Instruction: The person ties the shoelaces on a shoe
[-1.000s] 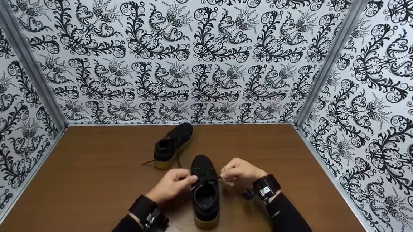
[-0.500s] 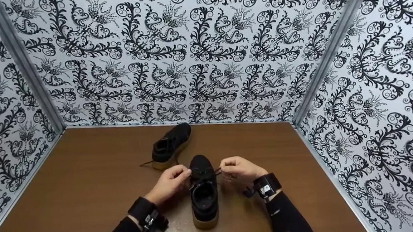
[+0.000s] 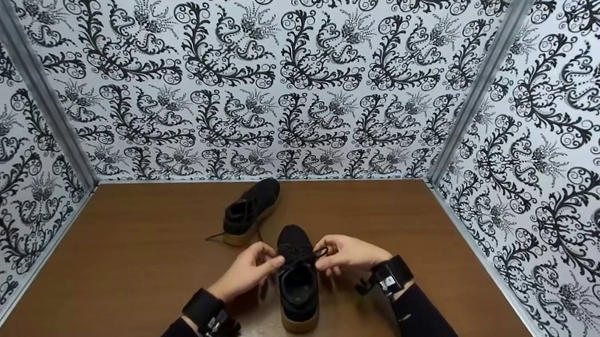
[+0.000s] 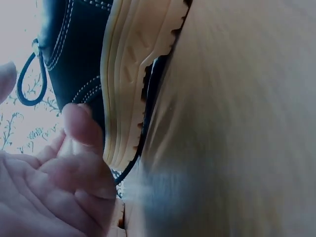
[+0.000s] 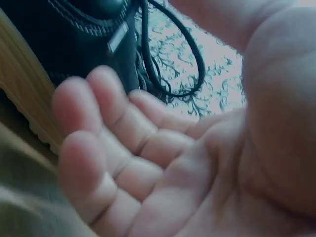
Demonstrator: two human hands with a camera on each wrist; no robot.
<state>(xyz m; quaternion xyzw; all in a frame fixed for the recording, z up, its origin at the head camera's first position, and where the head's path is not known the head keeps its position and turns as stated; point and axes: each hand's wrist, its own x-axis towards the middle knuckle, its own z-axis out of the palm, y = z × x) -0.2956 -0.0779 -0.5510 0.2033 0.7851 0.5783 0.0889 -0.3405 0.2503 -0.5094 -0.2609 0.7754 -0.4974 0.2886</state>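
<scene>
A black shoe [image 3: 292,236] with a tan sole stands upright, toe pointing away, between both hands. At its left side is my left hand [image 3: 249,270], thumb tip right at the laces. In the left wrist view a small lace loop [image 4: 43,79] stands free between the thumb and the bent fingers. Opposite it, my right hand [image 3: 349,254] has its thumb and fingers spread around another lace loop [image 3: 322,251]. The right wrist view shows loosely bent fingers [image 5: 79,153] beside the shoe and a lace end with a pale tip [image 5: 117,38].
A second black shoe [image 3: 262,197] rests farther back on the brown table [image 3: 153,235], its lace trailing left. Patterned panels [image 3: 232,89] close off the back and both sides. Both wrists wear black camera straps.
My right fingers have let go of the lace and opened around its loop. My left hand drew away from the laces at the side, then came back to them.
</scene>
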